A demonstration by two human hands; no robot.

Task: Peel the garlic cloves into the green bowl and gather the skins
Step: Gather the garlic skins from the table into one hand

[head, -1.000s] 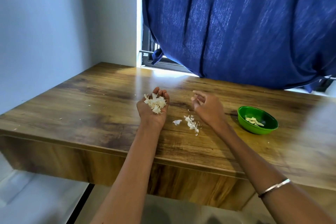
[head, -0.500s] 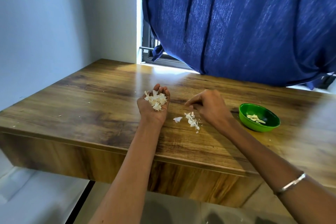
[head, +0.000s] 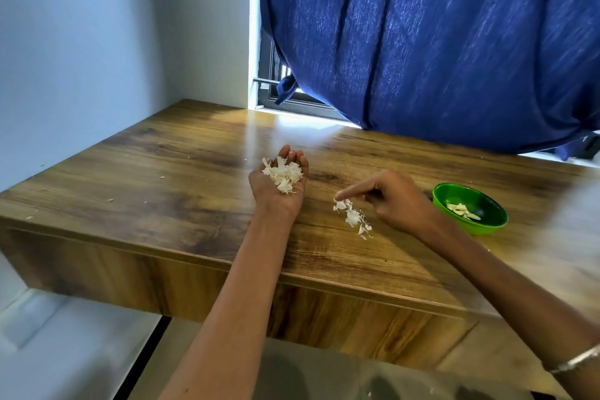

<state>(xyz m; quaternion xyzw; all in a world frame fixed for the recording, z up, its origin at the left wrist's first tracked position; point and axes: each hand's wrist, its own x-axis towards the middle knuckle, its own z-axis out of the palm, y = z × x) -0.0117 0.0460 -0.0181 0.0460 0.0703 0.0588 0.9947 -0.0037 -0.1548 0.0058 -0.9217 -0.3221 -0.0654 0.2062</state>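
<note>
A: Why is the left hand (head: 278, 187) turned palm up over the surface (head: 181, 172)?

B: I'd say it serves as a scoop. Its fingers are loosely cupped around a heap of garlic skins (head: 283, 175) lying in the palm, so the light flakes cannot slide off (they look papery enough to drift at any draught).

A: And the right hand (head: 393, 200)?

B: It hovers low, just left of the green bowl (head: 487, 224), forefinger stretched out with its tip touching the top of the loose skins (head: 352, 216) scattered on the wood; the other fingers are curled under. Whether the thumb pinches a flake beneath, I cannot tell. So its grip reads as a push or a pick-up, not a firm hold.

A: Where are the cloves?

B: Peeled garlic cloves (head: 462, 210) lie inside the bowl, near its bottom, well apart from both heaps of skin. I judge the peeling done and the gathering partway through: one small trail remains between the hands, plus tiny crumbs farther left.

A: Any writing, a brand on the bowl?

B: None that I can read. The bowl is plain, the blue curtain (head: 438, 42) behind carries no print, and the bangle (head: 576, 360) on the right wrist shows no mark.
</note>
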